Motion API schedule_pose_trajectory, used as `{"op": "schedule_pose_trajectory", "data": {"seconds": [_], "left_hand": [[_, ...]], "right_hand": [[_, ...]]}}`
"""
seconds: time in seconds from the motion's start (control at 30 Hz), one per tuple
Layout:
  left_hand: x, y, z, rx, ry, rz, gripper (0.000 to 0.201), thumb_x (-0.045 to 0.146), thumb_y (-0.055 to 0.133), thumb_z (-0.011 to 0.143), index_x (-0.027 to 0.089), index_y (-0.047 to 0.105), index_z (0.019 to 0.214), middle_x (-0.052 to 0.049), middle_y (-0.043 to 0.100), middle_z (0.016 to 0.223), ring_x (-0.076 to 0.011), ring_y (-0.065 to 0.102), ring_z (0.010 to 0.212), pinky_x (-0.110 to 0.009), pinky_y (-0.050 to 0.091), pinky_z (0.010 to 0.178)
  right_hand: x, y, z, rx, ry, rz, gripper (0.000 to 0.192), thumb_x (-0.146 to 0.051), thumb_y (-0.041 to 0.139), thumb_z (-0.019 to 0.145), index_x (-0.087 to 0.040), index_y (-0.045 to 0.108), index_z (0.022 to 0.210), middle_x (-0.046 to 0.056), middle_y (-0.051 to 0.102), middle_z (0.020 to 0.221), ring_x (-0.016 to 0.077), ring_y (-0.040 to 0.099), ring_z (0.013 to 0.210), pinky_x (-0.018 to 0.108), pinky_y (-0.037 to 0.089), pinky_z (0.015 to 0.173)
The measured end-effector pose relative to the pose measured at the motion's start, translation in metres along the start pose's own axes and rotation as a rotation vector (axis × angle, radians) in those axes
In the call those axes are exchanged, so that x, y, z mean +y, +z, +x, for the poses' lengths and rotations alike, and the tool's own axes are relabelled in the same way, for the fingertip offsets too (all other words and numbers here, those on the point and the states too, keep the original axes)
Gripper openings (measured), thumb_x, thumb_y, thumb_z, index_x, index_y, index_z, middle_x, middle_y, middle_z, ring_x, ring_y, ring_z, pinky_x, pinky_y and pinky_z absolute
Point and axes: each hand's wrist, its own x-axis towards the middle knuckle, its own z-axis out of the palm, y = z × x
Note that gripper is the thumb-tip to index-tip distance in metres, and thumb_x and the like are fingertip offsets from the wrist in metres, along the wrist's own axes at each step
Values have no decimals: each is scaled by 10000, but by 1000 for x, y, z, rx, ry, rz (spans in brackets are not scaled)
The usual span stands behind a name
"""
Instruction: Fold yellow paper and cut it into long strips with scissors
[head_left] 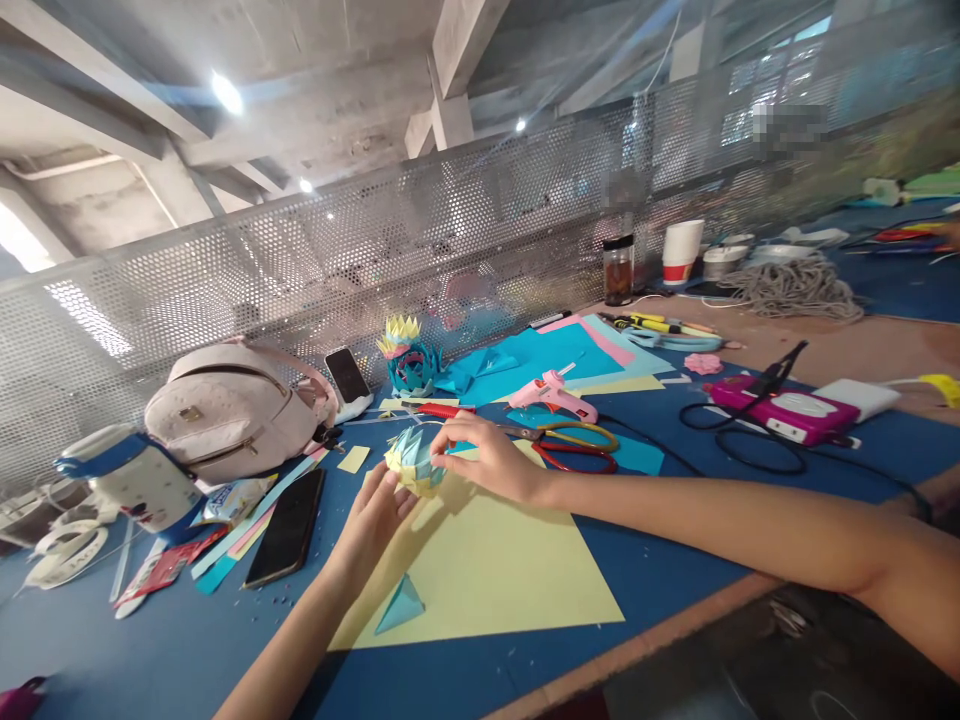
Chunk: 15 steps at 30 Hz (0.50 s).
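Note:
A small folded paper piece (415, 458) in light blue and pale yellow is held over a large yellow sheet (480, 575) on the blue table. My left hand (373, 515) cups it from below and the left. My right hand (491, 457) pinches its top right edge with fingertips. A loose light blue folded triangle (400, 603) lies on the yellow sheet, nearer to me. A finished paper flower (407, 358) in blue, yellow and pink stands farther back.
A pink glue gun (551, 395) and scissors (574, 445) lie right of my hands. A black phone (286, 526), a pink backpack (232, 408) and a mug (135, 482) sit to the left. Coloured paper sheets (540, 352), cables, a pink box (787, 410) and cups (681, 252) are behind.

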Motion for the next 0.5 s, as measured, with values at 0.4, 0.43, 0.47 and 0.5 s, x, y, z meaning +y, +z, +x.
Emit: {"op": "schedule_pose_trajectory", "data": {"seconds": [0.4,0.43,0.47,0.5], "left_hand": [[24,27,-18,-158,616,1173,170,219,652,920,269,673,1081,-39,590,1019,-181,584,912,-293,472,783],[20,33,-17,-197,635,1214,195,218,664,912,265,667,1101,-45,598,1036,-188,584,907,-304,469,778],[17,38,-14,-224,657,1254,201,222,679,903,263,666,1099,-46,610,1040,-196,585,901,-320,463,779],[13,41,-11,-240,673,1291,197,231,693,894,261,666,1087,-46,624,1038,-203,585,892,-334,454,779]], "right_hand": [[21,-32,-23,-297,-66,-187,105,-294,705,886,-197,709,848,32,591,874,184,497,850,309,364,764],[22,-30,-26,-295,-35,-146,106,-299,704,887,-201,711,850,32,583,883,184,498,856,307,368,765],[23,-28,-29,-295,-7,-105,102,-300,700,890,-204,711,856,32,577,892,184,499,862,305,373,769],[25,-27,-30,-291,14,-65,95,-299,696,893,-208,710,870,31,572,899,182,501,866,305,378,775]]}}
